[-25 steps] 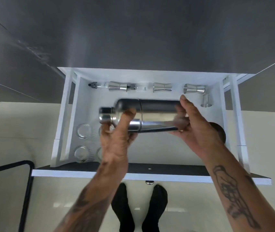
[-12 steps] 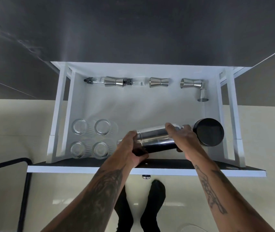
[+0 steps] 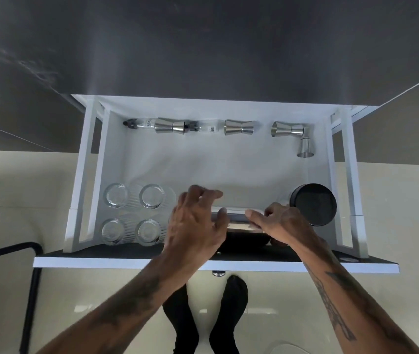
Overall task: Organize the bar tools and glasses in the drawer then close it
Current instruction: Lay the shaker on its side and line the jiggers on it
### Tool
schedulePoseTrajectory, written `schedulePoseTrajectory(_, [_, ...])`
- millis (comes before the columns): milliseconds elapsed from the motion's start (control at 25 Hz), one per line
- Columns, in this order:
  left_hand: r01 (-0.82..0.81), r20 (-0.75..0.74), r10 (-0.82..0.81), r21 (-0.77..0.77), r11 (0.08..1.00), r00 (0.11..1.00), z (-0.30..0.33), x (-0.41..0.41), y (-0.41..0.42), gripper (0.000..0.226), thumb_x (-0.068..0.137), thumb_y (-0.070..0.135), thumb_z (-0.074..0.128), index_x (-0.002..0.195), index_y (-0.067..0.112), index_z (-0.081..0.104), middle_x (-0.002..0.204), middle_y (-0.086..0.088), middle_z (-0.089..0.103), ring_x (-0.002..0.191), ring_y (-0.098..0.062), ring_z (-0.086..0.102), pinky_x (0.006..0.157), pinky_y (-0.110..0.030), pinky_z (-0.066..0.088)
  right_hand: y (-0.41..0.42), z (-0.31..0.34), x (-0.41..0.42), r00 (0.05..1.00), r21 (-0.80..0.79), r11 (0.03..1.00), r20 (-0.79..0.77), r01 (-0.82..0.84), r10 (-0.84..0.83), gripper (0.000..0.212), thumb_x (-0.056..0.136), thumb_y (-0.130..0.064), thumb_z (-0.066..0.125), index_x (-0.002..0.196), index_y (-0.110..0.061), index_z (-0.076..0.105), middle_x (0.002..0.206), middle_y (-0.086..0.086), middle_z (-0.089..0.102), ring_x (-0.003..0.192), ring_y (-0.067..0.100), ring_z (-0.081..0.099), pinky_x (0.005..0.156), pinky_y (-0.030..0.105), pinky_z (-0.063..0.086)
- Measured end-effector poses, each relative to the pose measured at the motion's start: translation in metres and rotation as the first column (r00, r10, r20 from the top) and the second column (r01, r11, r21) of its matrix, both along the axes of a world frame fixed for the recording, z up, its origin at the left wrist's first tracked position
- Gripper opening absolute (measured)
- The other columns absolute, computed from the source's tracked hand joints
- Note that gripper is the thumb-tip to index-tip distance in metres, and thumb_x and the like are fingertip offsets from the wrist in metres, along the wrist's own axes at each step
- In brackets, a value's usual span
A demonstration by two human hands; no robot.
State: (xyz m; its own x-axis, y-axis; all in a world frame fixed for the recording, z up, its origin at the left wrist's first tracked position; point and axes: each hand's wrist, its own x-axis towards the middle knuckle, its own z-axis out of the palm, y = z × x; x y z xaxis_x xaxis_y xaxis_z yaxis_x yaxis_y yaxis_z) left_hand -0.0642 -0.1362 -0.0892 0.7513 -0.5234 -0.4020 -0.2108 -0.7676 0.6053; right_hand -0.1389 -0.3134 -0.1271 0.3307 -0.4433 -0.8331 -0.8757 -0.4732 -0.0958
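Risk: shaker (image 3: pixel 239 221) lies on side at drawer (image 3: pixel 228 169) front, round body, likely to roll toward glasses (image 3: pixel 136 213) or black canister (image 3: pixel 313 204) once released; drawer slam would knock glass. Cause: no stop beside it.

Left hand (image 3: pixel 195 221): fingers spread, hovering over shaker's left end, apparently gripping nothing. Right hand (image 3: pixel 279 223): fingers extended, resting on shaker's right end, not clamped.

Shaker: polished steel, mostly hidden by hands. Four ribbed glasses upright, front left. Jiggers (image 3: pixel 239 127) and small bottles in row along back. Drawer fully open.
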Motion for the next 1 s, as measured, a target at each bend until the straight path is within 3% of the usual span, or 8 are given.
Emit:
schedulePoseTrajectory(40, [0.179,0.123,-0.192,0.113,0.977,0.974,-0.008,0.002,-0.003,0.034,0.094,0.036,0.052,0.126,0.025,0.060,0.128,-0.001,0.055,0.118,-0.019,0.052,0.094,-0.036,0.046,-0.001,0.006,0.001,0.995,-0.009,0.998,-0.070,-0.068,0.068,0.074,0.079,-0.075,0.049,0.117,-0.013,0.061,0.106,0.010,0.067,0.092,0.025,0.064,0.072,0.030,0.051])
schedulePoseTrajectory(120, [0.287,0.064,-0.314,0.267,0.920,0.947,-0.025,0.003,-0.003,0.035,0.098,0.042,0.043,0.127,0.028,0.056,0.130,0.001,0.053,0.121,-0.021,0.048,0.096,-0.037,0.040,-0.005,0.015,0.006,0.976,-0.061,0.979,-0.111,-0.193,0.186,0.068,0.078,-0.072,0.055,0.120,-0.019,0.060,0.115,0.007,0.066,0.098,0.025,0.065,0.081,0.033,0.055])
schedulePoseTrajectory(280, [0.307,0.105,-0.333,0.202,0.930,0.937,-0.043,0.001,0.009,0.032,0.096,0.044,0.045,0.119,0.028,0.060,0.122,0.002,0.057,0.112,-0.020,0.050,0.089,-0.036,0.043,-0.022,0.003,0.055,0.854,-0.397,0.915,0.450,-0.071,0.261,0.038,0.085,-0.033,0.061,0.117,-0.014,0.064,0.115,0.014,0.065,0.102,0.033,0.063,0.083,0.037,0.051])
schedulePoseTrajectory(360, [0.313,0.130,-0.337,0.173,0.934,0.933,-0.046,0.003,0.007,0.031,0.097,0.040,0.046,0.117,0.024,0.063,0.122,0.002,0.055,0.113,-0.019,0.049,0.089,-0.036,0.045,-0.035,-0.013,0.096,0.758,-0.433,0.900,0.573,-0.042,0.311,0.039,0.086,-0.021,0.058,0.124,-0.012,0.059,0.125,0.016,0.055,0.113,0.035,0.054,0.089,0.040,0.048])
schedulePoseTrajectory(640, [0.232,0.032,-0.233,0.019,0.973,0.972,-0.053,0.028,-0.012,0.023,0.092,0.026,0.054,0.088,0.012,0.072,0.086,-0.004,0.067,0.081,-0.023,0.066,0.073,-0.036,0.055,-0.049,-0.071,0.129,0.699,-0.577,0.763,0.417,-0.290,0.581,0.037,0.084,-0.006,0.060,0.120,-0.011,0.053,0.123,0.011,0.053,0.111,0.032,0.051,0.089,0.042,0.044])
schedulePoseTrajectory(720, [0.052,-0.132,-0.049,0.018,0.998,0.990,-0.055,0.043,-0.019,0.021,0.090,0.033,0.058,0.097,0.018,0.070,0.082,-0.001,0.074,0.074,-0.019,0.072,0.072,-0.032,0.058,-0.047,-0.075,0.115,0.687,-0.507,0.835,0.529,-0.215,0.498,0.027,0.085,-0.005,0.060,0.111,-0.009,0.057,0.115,0.011,0.057,0.103,0.031,0.053,0.078,0.036,0.044])
schedulePoseTrajectory(920, [-0.271,-0.391,0.230,-0.053,0.961,0.891,-0.061,0.062,-0.022,0.078,0.077,0.065,0.066,0.138,0.023,0.043,0.092,0.008,0.070,0.072,-0.011,0.074,0.075,-0.040,0.062,0.008,-0.063,0.070,0.571,-0.003,0.994,0.818,-0.112,0.067,0.028,0.083,-0.014,0.073,0.107,-0.014,0.060,0.100,-0.008,0.068,0.083,0.008,0.064,0.070,0.005,0.049])
schedulePoseTrajectory(1000, [-0.336,-0.374,0.248,-0.190,0.923,0.894,-0.062,0.053,-0.021,0.063,0.079,0.053,0.072,0.132,0.025,0.053,0.099,0.005,0.069,0.068,-0.010,0.075,0.064,-0.038,0.064,0.029,-0.065,0.058,0.567,0.082,0.986,0.824,-0.147,0.016,0.025,0.084,-0.012,0.073,0.106,-0.013,0.061,0.099,0.000,0.074,0.083,0.011,0.071,0.072,0.016,0.058])
